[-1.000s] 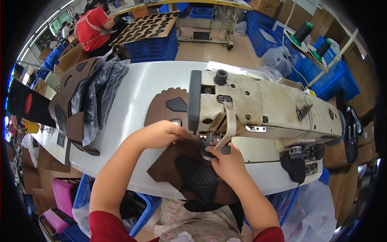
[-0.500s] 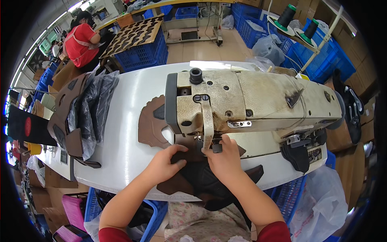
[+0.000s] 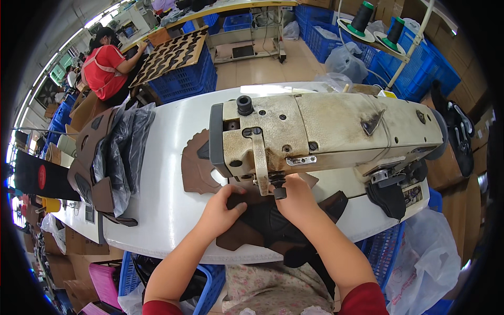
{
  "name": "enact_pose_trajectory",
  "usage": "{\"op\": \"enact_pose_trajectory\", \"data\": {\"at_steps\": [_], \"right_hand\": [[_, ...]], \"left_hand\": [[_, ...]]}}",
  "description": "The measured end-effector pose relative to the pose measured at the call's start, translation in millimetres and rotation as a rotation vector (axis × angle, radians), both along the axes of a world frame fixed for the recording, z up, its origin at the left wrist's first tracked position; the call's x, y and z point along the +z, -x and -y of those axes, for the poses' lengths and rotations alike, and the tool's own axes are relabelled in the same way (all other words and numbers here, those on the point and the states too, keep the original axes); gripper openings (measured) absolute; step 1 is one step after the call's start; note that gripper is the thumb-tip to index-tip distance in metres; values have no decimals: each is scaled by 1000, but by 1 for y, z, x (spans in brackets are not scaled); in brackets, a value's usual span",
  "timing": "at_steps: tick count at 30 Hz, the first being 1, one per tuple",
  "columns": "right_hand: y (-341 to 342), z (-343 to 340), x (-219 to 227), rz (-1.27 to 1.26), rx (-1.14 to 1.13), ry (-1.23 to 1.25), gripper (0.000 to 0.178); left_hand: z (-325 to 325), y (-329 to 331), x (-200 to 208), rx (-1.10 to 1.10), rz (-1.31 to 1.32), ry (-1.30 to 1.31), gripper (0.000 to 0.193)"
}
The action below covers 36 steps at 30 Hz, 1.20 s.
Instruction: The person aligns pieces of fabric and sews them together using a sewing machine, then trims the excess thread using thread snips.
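A brown and black shoe upper (image 3: 270, 226) lies under the head of a cream sewing machine (image 3: 336, 123), its lower part draped over the table's front edge. My left hand (image 3: 223, 210) grips it left of the needle area, thumb and forefinger curved towards each other on the material. On the other side, my right hand (image 3: 296, 197) holds the upper close to the presser foot. Its fingertips are partly hidden behind the machine's front lever and black knob. A flat brown part (image 3: 197, 168) with a wavy edge extends left from beneath the machine head. The needle itself is hidden.
Brown pieces and clear plastic wrapping (image 3: 118, 157) are piled on the white table (image 3: 163, 194) at left. Thread cones (image 3: 362, 18) stand at upper right. Blue crates (image 3: 184, 84) and a co-worker in red (image 3: 105, 73) are beyond the table. A plastic bag (image 3: 425, 257) hangs at lower right.
The view has shifted slightly. Both hands and the shoe upper have moved a little right relative to the machine head, still held. The co-worker's arm has reached forward.
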State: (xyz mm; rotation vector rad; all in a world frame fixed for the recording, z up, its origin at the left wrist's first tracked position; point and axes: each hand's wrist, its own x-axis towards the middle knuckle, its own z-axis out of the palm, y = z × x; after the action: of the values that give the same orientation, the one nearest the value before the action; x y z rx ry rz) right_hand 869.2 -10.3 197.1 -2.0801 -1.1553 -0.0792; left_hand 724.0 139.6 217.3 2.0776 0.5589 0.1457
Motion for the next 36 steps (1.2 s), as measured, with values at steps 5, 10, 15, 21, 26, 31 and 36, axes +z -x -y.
{"op": "enact_pose_trajectory", "data": {"at_steps": [5,10,15,21,26,31,36], "right_hand": [[-10,-1,4,-34,78,-40,28],[-18,-6,1,0,118,92,30],[-11,-1,14,-29,91,209,25],[4,-5,7,-76,-9,84,16],[8,-6,-6,168,91,32,9],[8,-7,-8,163,124,62,9],[8,-7,-6,148,133,45,10]], "left_hand": [[-4,-6,-4,51,-46,25,41],[-8,-13,-5,54,48,-13,26],[-13,-14,2,39,-12,0,28],[-41,-27,6,-138,-28,17,25],[-60,-42,21,-256,-75,95,24],[-64,-46,38,-265,-154,112,26],[-70,-47,38,-343,-152,79,27]]}}
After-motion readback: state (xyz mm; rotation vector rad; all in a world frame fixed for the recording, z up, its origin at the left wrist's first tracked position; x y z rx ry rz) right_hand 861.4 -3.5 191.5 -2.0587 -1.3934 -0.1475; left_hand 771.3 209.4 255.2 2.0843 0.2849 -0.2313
